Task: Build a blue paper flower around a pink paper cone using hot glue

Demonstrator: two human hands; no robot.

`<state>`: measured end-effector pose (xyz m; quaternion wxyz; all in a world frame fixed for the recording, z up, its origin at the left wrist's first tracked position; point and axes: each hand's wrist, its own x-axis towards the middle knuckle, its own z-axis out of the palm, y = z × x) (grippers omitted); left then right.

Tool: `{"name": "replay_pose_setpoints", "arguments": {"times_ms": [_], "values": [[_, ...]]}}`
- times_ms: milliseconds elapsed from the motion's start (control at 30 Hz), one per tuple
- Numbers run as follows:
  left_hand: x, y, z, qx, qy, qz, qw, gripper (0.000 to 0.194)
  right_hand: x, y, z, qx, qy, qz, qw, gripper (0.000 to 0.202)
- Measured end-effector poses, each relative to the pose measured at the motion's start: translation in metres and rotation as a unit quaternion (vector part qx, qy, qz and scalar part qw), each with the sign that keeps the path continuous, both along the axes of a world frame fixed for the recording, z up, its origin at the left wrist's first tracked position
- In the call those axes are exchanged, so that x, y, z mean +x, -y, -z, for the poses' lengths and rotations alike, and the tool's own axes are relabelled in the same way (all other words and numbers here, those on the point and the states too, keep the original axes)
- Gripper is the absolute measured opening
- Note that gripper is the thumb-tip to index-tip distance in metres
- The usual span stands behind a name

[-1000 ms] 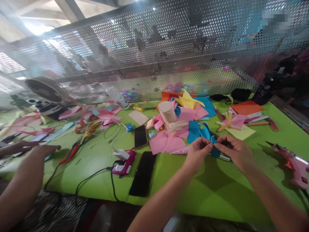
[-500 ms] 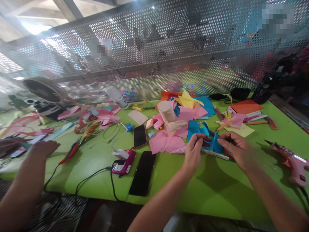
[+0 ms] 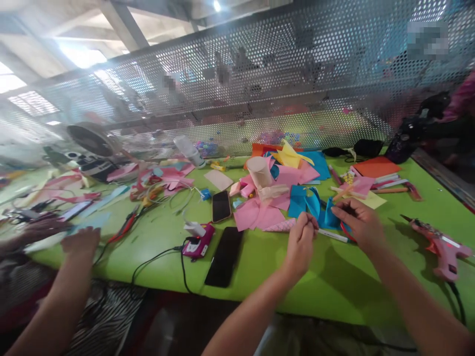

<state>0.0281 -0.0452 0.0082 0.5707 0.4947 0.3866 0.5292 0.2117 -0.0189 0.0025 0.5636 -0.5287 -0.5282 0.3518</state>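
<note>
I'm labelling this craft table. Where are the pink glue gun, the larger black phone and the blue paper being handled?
pink glue gun [image 3: 441, 247]: head view, on its body.
larger black phone [image 3: 224, 256]: head view, middle of its screen.
blue paper [image 3: 326, 218]: head view, on the part between both hands.

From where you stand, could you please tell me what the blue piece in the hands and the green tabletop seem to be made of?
The curled blue piece looks like thin matte craft paper: it bends in soft loops between both hands. The bright green tabletop looks like a smooth, faintly glossy laminate or plastic sheet, since it shows soft reflections; which one is unclear.
</note>
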Motion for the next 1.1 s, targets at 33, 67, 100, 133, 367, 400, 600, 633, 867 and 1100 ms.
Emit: {"name": "replay_pose_setpoints", "arguments": {"times_ms": [33,67,100,133,367,400,600,633,867,1100], "values": [[0.000,0.005,0.004,-0.003,-0.009,0.004,1.000,0.031,0.000,0.000,0.000,0.002,0.005,0.002,1.000,0.043],[0.000,0.011,0.009,-0.010,-0.020,0.008,1.000,0.037,0.000,0.000,0.000,0.005,0.008,0.003,1.000,0.041],[-0.001,0.016,0.012,-0.018,-0.034,0.013,0.999,0.043,0.001,0.001,0.000,0.007,0.010,0.003,1.000,0.040],[-0.002,0.022,0.015,-0.026,-0.052,0.019,0.998,0.048,0.001,0.001,-0.001,0.010,0.011,0.003,1.000,0.039],[-0.020,0.008,-0.003,0.049,-0.150,-0.017,0.987,0.057,-0.002,0.003,-0.007,0.038,0.026,0.000,0.999,0.035],[-0.022,-0.001,-0.007,0.053,-0.156,-0.026,0.986,0.052,-0.002,0.003,-0.008,0.042,0.030,0.001,0.999,0.034],[-0.018,-0.040,-0.008,0.029,-0.134,0.065,0.988,0.041,-0.003,0.004,-0.010,0.061,0.038,-0.018,0.997,0.027],[-0.016,-0.042,-0.005,0.026,-0.132,0.072,0.988,0.039,-0.004,0.004,-0.010,0.063,0.039,-0.023,0.997,0.026],[-0.005,-0.051,0.010,-0.013,-0.062,0.088,0.994,0.050,-0.001,0.002,-0.005,0.103,0.079,-0.036,0.991,0.016],[-0.001,-0.060,0.012,-0.003,0.024,-0.035,0.999,0.051,-0.001,0.007,-0.004,0.202,0.124,0.060,0.970,0.015]]}}
